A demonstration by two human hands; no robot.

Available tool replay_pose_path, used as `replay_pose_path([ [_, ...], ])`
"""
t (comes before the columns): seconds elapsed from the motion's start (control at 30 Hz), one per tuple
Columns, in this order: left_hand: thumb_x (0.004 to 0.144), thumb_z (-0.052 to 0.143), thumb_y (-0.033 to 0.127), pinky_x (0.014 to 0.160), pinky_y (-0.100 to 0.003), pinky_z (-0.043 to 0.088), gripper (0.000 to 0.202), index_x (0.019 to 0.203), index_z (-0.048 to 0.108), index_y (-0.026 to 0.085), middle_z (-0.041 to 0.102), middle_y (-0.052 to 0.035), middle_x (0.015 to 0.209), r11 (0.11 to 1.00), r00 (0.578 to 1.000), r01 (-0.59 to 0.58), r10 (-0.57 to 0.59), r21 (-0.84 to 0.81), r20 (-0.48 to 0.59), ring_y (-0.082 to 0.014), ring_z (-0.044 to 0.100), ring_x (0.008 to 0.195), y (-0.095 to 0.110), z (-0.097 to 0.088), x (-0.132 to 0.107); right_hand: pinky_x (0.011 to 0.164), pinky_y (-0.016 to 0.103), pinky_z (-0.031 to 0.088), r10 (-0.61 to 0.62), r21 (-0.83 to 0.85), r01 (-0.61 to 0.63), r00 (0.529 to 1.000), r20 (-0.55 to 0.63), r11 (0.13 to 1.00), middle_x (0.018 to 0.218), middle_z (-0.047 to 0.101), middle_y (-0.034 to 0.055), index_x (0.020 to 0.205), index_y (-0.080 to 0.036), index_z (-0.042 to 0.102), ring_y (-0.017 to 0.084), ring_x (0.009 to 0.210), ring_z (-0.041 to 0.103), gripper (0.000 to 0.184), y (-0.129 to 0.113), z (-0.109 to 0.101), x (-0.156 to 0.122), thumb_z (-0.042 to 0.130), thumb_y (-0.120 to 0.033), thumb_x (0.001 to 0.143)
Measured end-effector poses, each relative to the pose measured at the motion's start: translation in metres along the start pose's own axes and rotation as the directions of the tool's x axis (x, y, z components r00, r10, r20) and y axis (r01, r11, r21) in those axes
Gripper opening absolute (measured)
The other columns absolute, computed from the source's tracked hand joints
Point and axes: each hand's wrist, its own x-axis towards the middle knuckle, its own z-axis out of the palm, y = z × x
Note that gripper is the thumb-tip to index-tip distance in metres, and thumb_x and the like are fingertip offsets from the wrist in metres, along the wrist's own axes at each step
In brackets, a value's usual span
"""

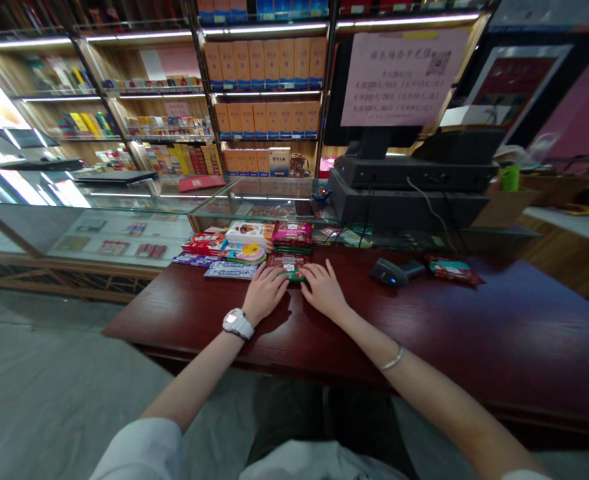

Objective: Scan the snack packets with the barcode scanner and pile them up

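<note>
Both my hands rest on a dark red wooden counter [424, 333]. My left hand [265, 291], with a white watch at the wrist, and my right hand [324, 288], with a thin bracelet, meet at a red and green snack packet [287, 264]. Fingers of both hands curl onto the packet's near edge. Behind it lie several more colourful snack packets [247, 243] in a loose pile.
A black barcode scanner [396, 271] and a lone red packet [453, 270] lie to the right. A black till with a monitor and a paper notice [402, 80] stands behind. A glass display case [124, 227] and lit shelves of boxes [264, 80] fill the back.
</note>
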Motion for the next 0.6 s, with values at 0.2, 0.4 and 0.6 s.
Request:
replay_pose_path([
  [0.2,0.100,0.039,0.030,0.112,-0.042,0.038,0.032,0.092,0.069,0.019,0.071,-0.0057,0.107,0.999,0.998,-0.010,0.007,0.051,0.063,-0.0197,0.061,0.105,0.003,0.005,0.002,0.119,0.056,0.021,-0.021,0.026,0.019,0.998,0.065,0.999,0.125,0.064,0.0124,0.111,-0.017,0.065,0.026,0.118,0.055,0.027,-0.005,0.008,0.000,0.051,-0.020,0.088],
  [0.4,0.100,0.037,0.030,0.113,-0.043,0.037,0.036,0.094,0.070,0.019,0.070,-0.0066,0.113,0.998,0.994,0.041,-0.045,0.045,0.098,-0.0209,0.059,0.110,0.001,0.005,0.002,0.120,0.058,0.017,0.021,0.029,-0.025,0.992,0.125,0.999,0.132,0.059,0.0130,0.114,-0.017,0.064,0.027,0.125,0.051,0.030,0.000,0.010,-0.002,0.052,-0.019,0.087],
  [0.6,0.100,0.036,0.032,0.117,-0.046,0.032,0.038,0.100,0.072,0.020,0.063,-0.0053,0.134,0.995,0.985,0.078,-0.087,0.064,0.147,-0.0233,0.053,0.126,0.003,0.005,0.001,0.119,0.060,0.016,0.045,0.023,-0.049,0.986,0.159,0.999,0.137,0.056,0.0129,0.115,-0.019,0.064,0.027,0.129,0.048,0.031,0.000,0.011,-0.002,0.050,-0.021,0.088],
])
